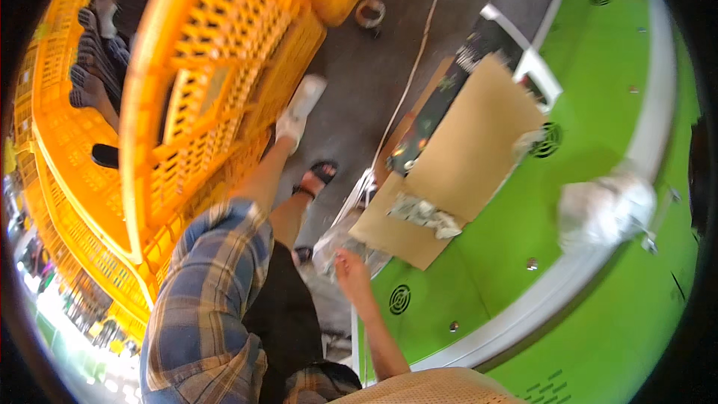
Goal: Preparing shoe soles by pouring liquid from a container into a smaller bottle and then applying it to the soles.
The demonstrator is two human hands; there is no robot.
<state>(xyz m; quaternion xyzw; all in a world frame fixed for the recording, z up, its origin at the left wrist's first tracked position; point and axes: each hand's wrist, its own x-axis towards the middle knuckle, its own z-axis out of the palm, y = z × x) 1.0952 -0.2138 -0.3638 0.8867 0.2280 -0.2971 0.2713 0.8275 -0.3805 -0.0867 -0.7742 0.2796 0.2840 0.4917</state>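
My left hand (pixel 289 132) reaches forward past the plaid sleeve, beside the orange crates. It looks closed around a pale, oblong white thing (pixel 308 94), too blurred for me to tell its kind. Nearer my body, over the edge of the green surface, my right hand (pixel 351 271) has its fingers curled. Behind those fingers lies a clear plastic bag (pixel 329 245); whether they grip it or something small is unclear. A flattened piece of brown cardboard (pixel 479 142) rests just beyond, with a crumpled whitish wrapper (pixel 423 214) on it.
Orange perforated plastic crates (pixel 138 179) stand stacked at my left, with dark items inside. On the green panelled surface (pixel 516 217) sits a whitish plastic bundle (pixel 602 209) at the right. A pale cord (pixel 419 60) crosses the dark floor, where a roll of tape (pixel 370 13) lies.
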